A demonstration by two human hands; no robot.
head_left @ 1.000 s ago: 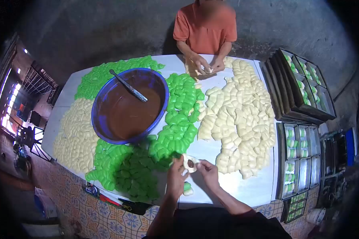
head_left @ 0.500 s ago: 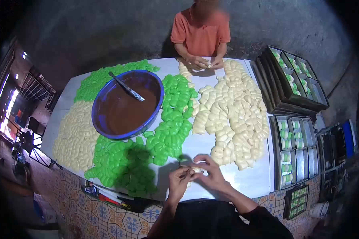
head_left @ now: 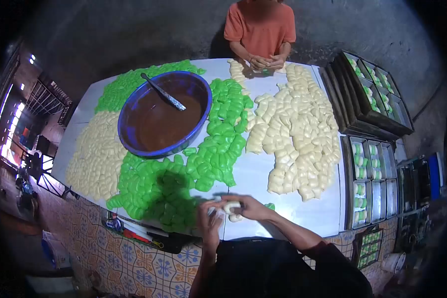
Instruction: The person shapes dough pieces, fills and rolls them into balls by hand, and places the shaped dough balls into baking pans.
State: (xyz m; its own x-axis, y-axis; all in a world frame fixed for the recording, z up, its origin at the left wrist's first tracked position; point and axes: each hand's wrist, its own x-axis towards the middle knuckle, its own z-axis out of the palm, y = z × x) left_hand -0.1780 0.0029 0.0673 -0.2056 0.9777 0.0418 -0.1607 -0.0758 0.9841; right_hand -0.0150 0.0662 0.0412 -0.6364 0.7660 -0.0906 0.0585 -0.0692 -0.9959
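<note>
The left hand (head_left: pixel 210 217) and right hand (head_left: pixel 251 207), at lower centre of the frame, jointly grip a small cream-coloured dough piece (head_left: pixel 231 207) between their fingers, above the white tabletop (head_left: pixel 288 218). Green dough pieces (head_left: pixel 218 156) lie just beyond the hands. A blue plastic basin (head_left: pixel 126 145) of brown filling (head_left: pixel 159 126) stands at upper left of centre.

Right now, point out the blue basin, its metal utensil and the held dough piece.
Blue basin (head_left: pixel 128 120), head view, inner left wall.
Metal utensil (head_left: pixel 164 92), head view, mid-shaft.
Dough piece (head_left: pixel 230 206), head view, pale surface.
</note>
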